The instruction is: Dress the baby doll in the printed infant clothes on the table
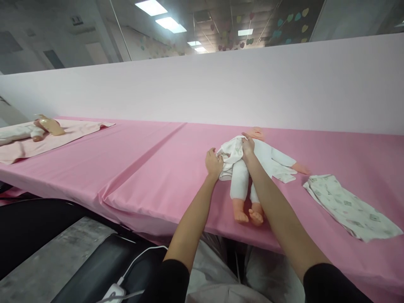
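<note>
A baby doll (pixel 240 183) with a white cloth body lies on its back on the pink-covered table, its feet toward me. Over its arm on the left side is a bunched white baby shirt (pixel 232 150). My left hand (pixel 213 163) is closed on the outer edge of that shirt. My right hand (pixel 248 147) grips the same shirt near the doll's chest, its index finger pointing out. The doll's arm inside the cloth is hidden. On the right side, part of the shirt lies under the other arm, which stretches out along the table.
Folded patterned baby trousers (pixel 350 208) lie to the right on the pink table cover (pixel 151 168). At the far left, a second doll (pixel 19 134) rests on a peach towel (pixel 78 128). A black chair (pixel 120 265) with a white cable stands below the table edge.
</note>
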The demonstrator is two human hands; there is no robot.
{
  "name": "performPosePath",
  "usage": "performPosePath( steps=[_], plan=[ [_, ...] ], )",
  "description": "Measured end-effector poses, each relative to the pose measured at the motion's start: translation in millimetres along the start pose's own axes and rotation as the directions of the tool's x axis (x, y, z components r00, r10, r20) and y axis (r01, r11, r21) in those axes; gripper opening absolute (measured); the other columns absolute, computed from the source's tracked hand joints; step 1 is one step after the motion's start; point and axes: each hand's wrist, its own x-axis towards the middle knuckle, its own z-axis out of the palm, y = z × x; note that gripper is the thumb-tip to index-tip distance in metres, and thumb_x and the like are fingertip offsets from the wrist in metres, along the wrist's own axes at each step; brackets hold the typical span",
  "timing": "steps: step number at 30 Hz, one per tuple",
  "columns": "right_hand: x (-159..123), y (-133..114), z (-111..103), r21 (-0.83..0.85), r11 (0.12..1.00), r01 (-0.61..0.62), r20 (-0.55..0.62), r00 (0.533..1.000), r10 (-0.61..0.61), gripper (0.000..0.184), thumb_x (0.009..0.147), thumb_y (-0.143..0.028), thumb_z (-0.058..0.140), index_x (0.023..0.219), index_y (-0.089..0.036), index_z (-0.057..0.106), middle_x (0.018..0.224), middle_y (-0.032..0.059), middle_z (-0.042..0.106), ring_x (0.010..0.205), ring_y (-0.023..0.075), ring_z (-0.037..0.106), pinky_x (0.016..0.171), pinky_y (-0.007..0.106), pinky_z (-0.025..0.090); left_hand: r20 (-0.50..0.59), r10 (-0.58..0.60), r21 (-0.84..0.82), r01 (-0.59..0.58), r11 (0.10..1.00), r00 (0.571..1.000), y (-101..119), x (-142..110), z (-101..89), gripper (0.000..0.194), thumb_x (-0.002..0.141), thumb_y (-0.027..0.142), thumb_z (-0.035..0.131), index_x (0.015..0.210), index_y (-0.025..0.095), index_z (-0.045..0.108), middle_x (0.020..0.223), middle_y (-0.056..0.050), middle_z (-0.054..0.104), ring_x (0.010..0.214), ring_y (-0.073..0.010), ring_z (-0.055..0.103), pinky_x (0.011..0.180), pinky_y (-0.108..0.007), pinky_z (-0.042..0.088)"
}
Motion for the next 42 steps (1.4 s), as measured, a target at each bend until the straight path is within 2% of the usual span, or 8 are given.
performPosePath(
  steps=[3, 13, 18, 21, 26, 33, 37, 42],
  plan=[
    [4, 1, -4, -0.059, 0.996, 0.061, -0.021, 0.998, -0.063, 0.040, 0.074, -0.020, 0.042, 0.110, -0.016, 0.058, 0.105, 0.0051, 0.061, 0.088, 0.0128, 0.058, 0.074, 0.021, 0.047, 0.078, -0.083, -0.035, 0.086, 0.996, 0.994, -3, 4, -2.5, 0.022, 0.087, 0.027, 0.039, 0.096, 0.021, 0.058, 0.082, -0.007, 0.065, 0.080, -0.0217, 0.061, 0.073, -0.033, 0.043],
    [-1, -3, -3, 0.161, 0.984, -0.073, 0.073, 0.995, 0.062, 0.048, 0.065, -0.009, 0.048, 0.112, -0.018, 0.056, 0.106, 0.0046, 0.061, 0.074, 0.0100, 0.058, 0.066, 0.021, 0.048, -0.298, -0.083, -0.081, 0.061, 0.995, 0.951, -6, 13, -13.8, 0.020, 0.087, 0.027, 0.044, 0.094, 0.021, 0.062, 0.098, -0.006, 0.064, 0.096, -0.0214, 0.053, 0.089, -0.038, 0.037],
    [2, 1, 2, 0.152, 0.986, -0.064, 0.078, 0.996, 0.053, 0.042, 0.063, -0.010, 0.047, 0.102, -0.018, 0.057, 0.107, 0.0042, 0.061, 0.077, 0.0102, 0.059, 0.067, 0.021, 0.048, -0.084, 0.203, -0.007, -0.204, 0.979, 0.976, 2, 4, -5.1, 0.025, 0.090, 0.028, 0.040, 0.100, 0.021, 0.062, 0.104, -0.006, 0.065, 0.103, -0.0214, 0.053, 0.095, -0.039, 0.035],
    [0, 7, 4, 0.078, 0.997, 0.010, 0.061, 0.998, -0.015, 0.036, 0.063, -0.011, 0.045, 0.096, -0.016, 0.058, 0.102, 0.0041, 0.061, 0.085, 0.0118, 0.058, 0.077, 0.023, 0.047, 0.150, 0.330, -0.081, -0.321, 0.944, 0.932, 9, -6, 3.3, 0.032, 0.092, 0.038, 0.037, 0.104, 0.019, 0.059, 0.105, -0.008, 0.064, 0.102, -0.0208, 0.056, 0.093, -0.036, 0.040],
    [-19, 9, -2, -0.162, 0.964, 0.213, 0.033, 0.977, -0.210, 0.029, 0.068, -0.015, 0.043, 0.094, -0.016, 0.056, 0.105, 0.0062, 0.059, 0.103, 0.0155, 0.053, 0.096, 0.030, 0.039, 0.333, 0.295, -0.147, -0.260, 0.954, 0.895, 19, -17, 15.3, 0.033, 0.090, 0.042, 0.040, 0.104, 0.018, 0.057, 0.107, -0.010, 0.064, 0.101, -0.0222, 0.059, 0.088, -0.036, 0.046],
    [-67, -3, -60, -0.594, 0.627, 0.504, 0.204, 0.848, -0.489, 0.030, 0.076, -0.016, 0.043, 0.102, -0.014, 0.056, 0.109, 0.0132, 0.052, 0.105, 0.0227, 0.049, 0.097, 0.038, 0.037, 0.326, 0.276, -0.265, -0.192, 0.945, 0.904, 25, -22, 11.9, 0.042, 0.090, 0.041, 0.042, 0.124, 0.017, 0.048, 0.130, -0.012, 0.054, 0.122, -0.0226, 0.050, 0.102, -0.039, 0.040],
    [-81, -3, -93, -0.760, 0.568, 0.316, 0.051, 0.900, -0.433, 0.036, 0.075, -0.020, 0.049, 0.110, -0.012, 0.053, 0.116, 0.0170, 0.049, 0.116, 0.0300, 0.042, 0.101, 0.046, 0.032, 0.321, 0.375, -0.309, -0.278, 0.909, 0.870, 27, -25, 8.8, 0.060, 0.084, 0.045, 0.053, 0.136, 0.022, 0.034, 0.137, -0.011, 0.045, 0.126, -0.0221, 0.045, 0.103, -0.038, 0.039],
    [-81, -1, -111, -0.611, 0.787, 0.085, -0.094, 0.979, -0.179, 0.056, 0.071, -0.039, 0.062, 0.119, -0.014, 0.047, 0.124, 0.0176, 0.049, 0.119, 0.0311, 0.045, 0.099, 0.045, 0.038, 0.351, 0.289, -0.243, -0.211, 0.947, 0.891, 30, -22, 10.0, 0.033, 0.086, 0.037, 0.049, 0.114, 0.022, 0.058, 0.113, -0.007, 0.056, 0.105, -0.0187, 0.057, 0.093, -0.034, 0.045]
  ],
)
